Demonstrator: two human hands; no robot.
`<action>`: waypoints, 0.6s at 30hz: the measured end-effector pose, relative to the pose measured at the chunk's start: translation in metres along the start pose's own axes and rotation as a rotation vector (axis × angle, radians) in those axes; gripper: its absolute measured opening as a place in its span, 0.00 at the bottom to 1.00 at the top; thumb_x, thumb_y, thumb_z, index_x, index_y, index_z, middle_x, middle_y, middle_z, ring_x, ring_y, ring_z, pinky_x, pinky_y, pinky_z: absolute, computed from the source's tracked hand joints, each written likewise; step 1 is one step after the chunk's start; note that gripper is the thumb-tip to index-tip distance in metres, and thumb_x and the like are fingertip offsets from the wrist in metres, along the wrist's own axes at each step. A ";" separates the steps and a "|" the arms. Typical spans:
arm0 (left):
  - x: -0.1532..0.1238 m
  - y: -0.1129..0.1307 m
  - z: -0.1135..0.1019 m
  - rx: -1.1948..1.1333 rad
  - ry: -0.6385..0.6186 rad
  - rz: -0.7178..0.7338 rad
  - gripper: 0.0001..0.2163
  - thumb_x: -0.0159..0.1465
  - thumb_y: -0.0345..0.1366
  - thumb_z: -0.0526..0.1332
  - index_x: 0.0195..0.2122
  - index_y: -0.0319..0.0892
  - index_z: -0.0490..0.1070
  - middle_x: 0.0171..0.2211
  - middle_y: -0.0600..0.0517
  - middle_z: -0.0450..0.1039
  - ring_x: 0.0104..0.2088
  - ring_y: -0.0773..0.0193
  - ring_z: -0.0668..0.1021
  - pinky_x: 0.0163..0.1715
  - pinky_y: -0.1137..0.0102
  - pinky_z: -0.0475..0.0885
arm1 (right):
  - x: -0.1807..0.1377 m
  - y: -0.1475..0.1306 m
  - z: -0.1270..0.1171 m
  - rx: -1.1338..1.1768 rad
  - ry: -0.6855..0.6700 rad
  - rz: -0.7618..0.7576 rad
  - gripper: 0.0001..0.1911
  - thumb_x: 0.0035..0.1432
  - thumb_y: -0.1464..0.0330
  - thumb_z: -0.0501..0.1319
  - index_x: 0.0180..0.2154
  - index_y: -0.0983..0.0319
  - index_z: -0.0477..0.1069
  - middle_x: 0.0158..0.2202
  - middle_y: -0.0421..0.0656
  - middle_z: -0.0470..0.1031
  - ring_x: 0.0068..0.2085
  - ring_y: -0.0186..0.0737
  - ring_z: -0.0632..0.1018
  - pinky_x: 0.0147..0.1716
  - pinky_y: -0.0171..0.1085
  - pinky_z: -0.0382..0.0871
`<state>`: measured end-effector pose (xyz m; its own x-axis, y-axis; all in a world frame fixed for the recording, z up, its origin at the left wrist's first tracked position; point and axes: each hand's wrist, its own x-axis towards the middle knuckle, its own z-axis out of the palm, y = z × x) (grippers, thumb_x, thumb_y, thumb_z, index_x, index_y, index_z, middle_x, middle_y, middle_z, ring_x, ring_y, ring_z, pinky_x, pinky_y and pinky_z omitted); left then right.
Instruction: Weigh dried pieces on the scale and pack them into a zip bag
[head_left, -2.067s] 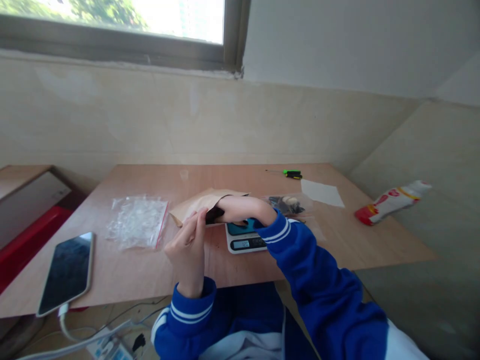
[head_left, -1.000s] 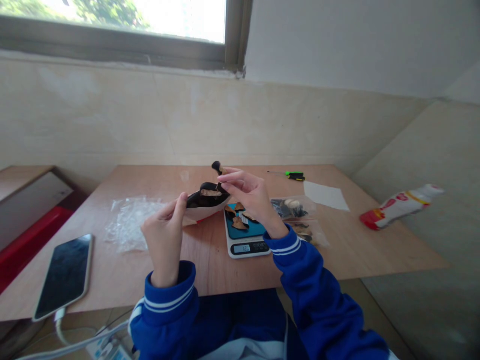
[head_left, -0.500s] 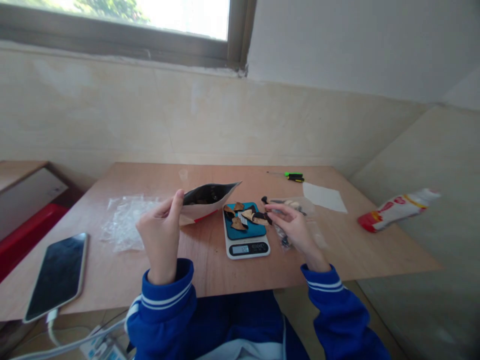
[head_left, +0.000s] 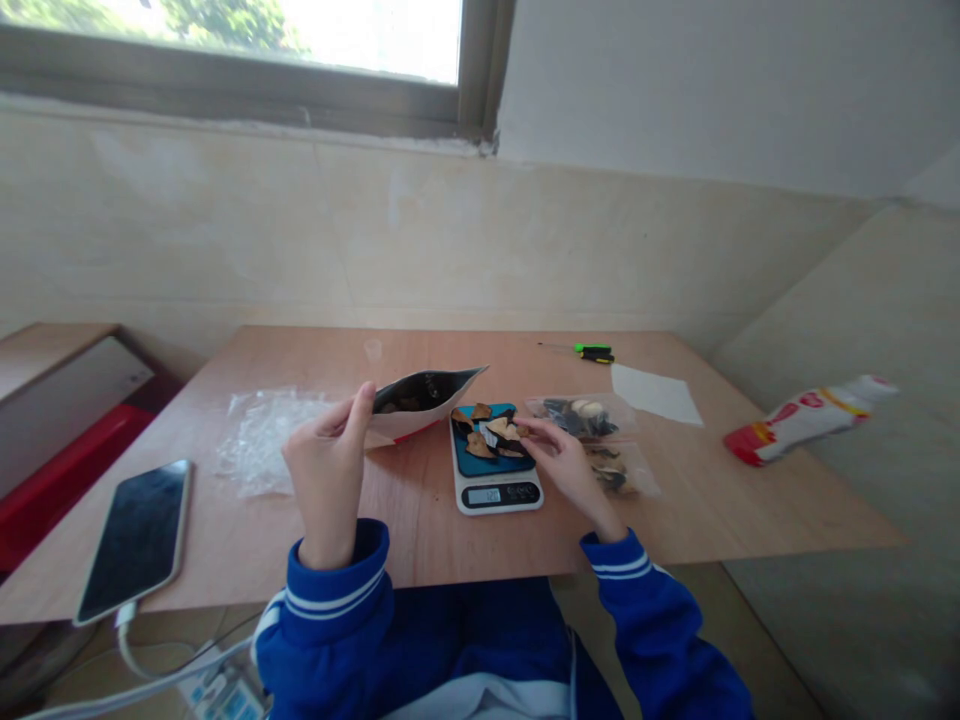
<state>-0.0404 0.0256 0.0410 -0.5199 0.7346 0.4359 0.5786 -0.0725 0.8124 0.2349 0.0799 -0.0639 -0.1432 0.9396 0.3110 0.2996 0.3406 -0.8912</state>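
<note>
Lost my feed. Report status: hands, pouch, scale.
Left hand pinches the open pouch, mouth toward scale. Right hand at dried pieces on scale. Filled clear bags lie right of scale.

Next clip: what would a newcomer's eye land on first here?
The left hand holds an open pouch up over the middle of the table, beside a small scale piled with dried pieces, which the right hand touches. A phone lies near the left edge.

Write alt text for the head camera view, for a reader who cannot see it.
A person's left hand holds an open pouch at a table while the right hand touches dried pieces piled on a digital scale. Filled clear bags lie beside the scale; a phone lies far left.
</note>
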 end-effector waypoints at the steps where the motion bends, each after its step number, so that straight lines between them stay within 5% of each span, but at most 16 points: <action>1: 0.000 0.000 0.000 0.002 -0.002 0.005 0.14 0.61 0.44 0.61 0.24 0.41 0.79 0.18 0.54 0.73 0.25 0.65 0.74 0.25 0.73 0.64 | 0.000 -0.001 -0.002 -0.009 0.024 -0.001 0.15 0.58 0.63 0.62 0.46 0.59 0.75 0.50 0.47 0.77 0.49 0.45 0.78 0.52 0.46 0.71; 6: 0.000 -0.002 0.001 0.001 -0.002 0.003 0.14 0.61 0.44 0.61 0.25 0.42 0.79 0.21 0.53 0.77 0.26 0.65 0.75 0.26 0.72 0.64 | 0.001 -0.008 -0.010 -0.034 0.120 -0.026 0.17 0.59 0.62 0.61 0.49 0.59 0.74 0.54 0.48 0.74 0.52 0.45 0.76 0.51 0.44 0.71; 13: -0.001 0.000 0.001 -0.024 -0.011 -0.015 0.13 0.61 0.44 0.61 0.26 0.43 0.80 0.21 0.54 0.77 0.26 0.65 0.75 0.27 0.72 0.65 | -0.003 -0.010 -0.002 -0.128 -0.021 -0.099 0.15 0.61 0.66 0.59 0.49 0.58 0.74 0.50 0.47 0.76 0.48 0.43 0.77 0.46 0.42 0.73; 18: -0.002 -0.001 0.001 -0.019 -0.015 -0.004 0.13 0.61 0.44 0.61 0.26 0.42 0.80 0.21 0.54 0.76 0.26 0.65 0.74 0.27 0.72 0.64 | -0.001 0.000 0.003 -0.203 -0.046 -0.162 0.15 0.63 0.68 0.57 0.50 0.57 0.74 0.50 0.46 0.76 0.51 0.43 0.75 0.52 0.44 0.70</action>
<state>-0.0395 0.0248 0.0396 -0.5124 0.7451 0.4269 0.5642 -0.0826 0.8215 0.2327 0.0785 -0.0651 -0.2461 0.8711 0.4249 0.4516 0.4910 -0.7450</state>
